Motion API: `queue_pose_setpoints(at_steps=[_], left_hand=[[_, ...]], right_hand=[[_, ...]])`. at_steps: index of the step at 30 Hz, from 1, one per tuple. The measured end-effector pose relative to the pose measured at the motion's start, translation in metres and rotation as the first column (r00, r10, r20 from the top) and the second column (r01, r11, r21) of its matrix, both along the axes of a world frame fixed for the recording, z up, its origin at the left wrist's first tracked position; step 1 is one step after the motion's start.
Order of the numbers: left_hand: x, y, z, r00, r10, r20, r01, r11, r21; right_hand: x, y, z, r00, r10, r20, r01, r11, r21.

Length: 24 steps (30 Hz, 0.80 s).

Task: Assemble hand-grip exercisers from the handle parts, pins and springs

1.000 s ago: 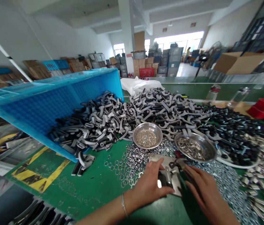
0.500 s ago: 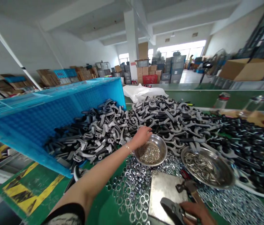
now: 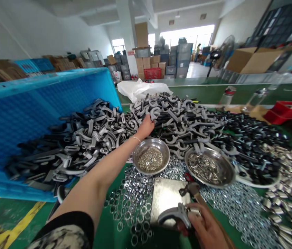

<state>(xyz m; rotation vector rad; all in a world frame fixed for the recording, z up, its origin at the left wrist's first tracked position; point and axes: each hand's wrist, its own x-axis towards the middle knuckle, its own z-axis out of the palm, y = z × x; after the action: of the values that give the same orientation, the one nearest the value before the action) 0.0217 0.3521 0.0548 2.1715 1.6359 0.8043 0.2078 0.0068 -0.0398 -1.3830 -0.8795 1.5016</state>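
Observation:
My left hand [image 3: 146, 126] reaches out to the front of a heap of grey C-shaped clamp parts with black handles [image 3: 187, 117]. Its fingers are closed on a grey C-shaped part [image 3: 155, 113], their tips partly hidden. Low in the view, my right hand [image 3: 204, 221] grips a grey-and-black clamp handle [image 3: 174, 215] with a coiled spring or threaded piece [image 3: 194, 210] sticking out. This handle is over a flat metal plate [image 3: 161, 193]. Beside that hand lies a hammer [image 3: 194, 189]. A steel bowl of small nuts [image 3: 166, 162] sits just below my left wrist.
Another steel bowl [image 3: 228, 169] holds metal pins. Loose rings [image 3: 120, 207] and small nuts [image 3: 241, 211] cover the green table. At left, a blue crate [image 3: 83, 86] lies tipped with grey parts spilling out. Black knobs [image 3: 254, 141] and a red tray [image 3: 278, 112] are at right.
My left hand has moved from over the bowl of nuts forward to the heap of clamp parts. My right hand still holds the clamp handle, now turned. The view has shifted right and down.

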Motion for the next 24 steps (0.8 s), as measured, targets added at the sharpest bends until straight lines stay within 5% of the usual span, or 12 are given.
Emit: queue_pose_setpoints(at_steps=[2,3,6,8,11,14,17,24], left_hand=[[-0.017,-0.052,0.005,0.959,-0.134,0.251,0.143,0.989,-0.022],[-0.025,-0.085,0.005,0.881,-0.194,0.432,0.239,0.970,-0.052],[-0.041,-0.198,-0.008,0.661,-0.082,0.746,0.373,0.898,-0.232],[-0.043,-0.268,-0.024,0.571,0.076,0.817,0.433,0.818,-0.379],[-0.033,-0.342,-0.046,0.584,0.209,0.784,0.458,0.713,-0.531],[-0.023,-0.376,-0.055,0.633,0.238,0.736,0.401,0.713,-0.576],[-0.018,-0.387,-0.056,0.640,0.231,0.733,0.388,0.726,-0.567],[-0.005,-0.393,-0.054,0.712,0.132,0.690,0.381,0.752,-0.538]], right_hand=[[-0.005,-0.003,0.016,0.989,0.063,-0.131,-0.066,0.998,-0.018],[-0.007,-0.005,0.022,0.979,0.097,-0.180,-0.106,0.994,-0.040],[-0.012,-0.014,0.030,0.961,0.215,-0.172,-0.229,0.971,-0.066],[-0.014,-0.020,0.032,0.965,0.252,0.073,-0.253,0.968,0.005],[-0.018,-0.027,0.036,0.827,0.158,0.540,-0.308,0.931,0.199],[-0.022,-0.036,0.043,0.688,0.100,0.718,-0.406,0.874,0.267],[-0.023,-0.044,0.048,0.613,0.108,0.783,-0.461,0.854,0.243],[-0.022,-0.054,0.049,0.570,0.106,0.815,-0.510,0.823,0.250]])
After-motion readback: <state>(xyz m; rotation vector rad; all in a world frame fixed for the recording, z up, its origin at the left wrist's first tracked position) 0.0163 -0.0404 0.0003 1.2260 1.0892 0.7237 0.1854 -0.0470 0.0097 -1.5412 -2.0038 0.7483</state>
